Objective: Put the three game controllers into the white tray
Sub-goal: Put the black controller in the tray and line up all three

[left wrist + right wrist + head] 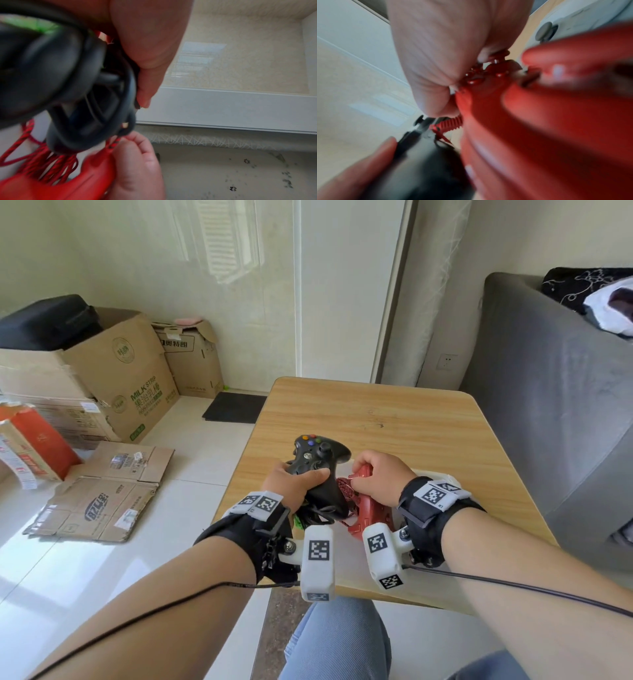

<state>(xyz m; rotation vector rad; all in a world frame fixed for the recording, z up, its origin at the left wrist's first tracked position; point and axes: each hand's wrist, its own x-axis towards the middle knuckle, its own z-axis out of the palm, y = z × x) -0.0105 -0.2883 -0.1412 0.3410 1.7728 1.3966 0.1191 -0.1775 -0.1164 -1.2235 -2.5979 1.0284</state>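
Observation:
My left hand (301, 484) grips a black game controller (318, 460) by its near handle and holds it tilted above the table's front left. Its black cable (96, 108) hangs bunched under it. My right hand (376, 474) curls over a red controller (368, 511) with a red braided cable (34, 162). This one lies over the white tray (442, 477), most of which is hidden by my hands. The two controllers touch side by side. In the right wrist view a white controller (573, 16) with a grey stick lies just beyond the red controller (539, 121).
The small wooden table (376, 412) has bare surface beyond my hands. A grey sofa (548, 405) stands close on the right. Cardboard boxes (113, 378) and flattened cardboard (102, 494) lie on the tiled floor to the left. My knees are under the table's near edge.

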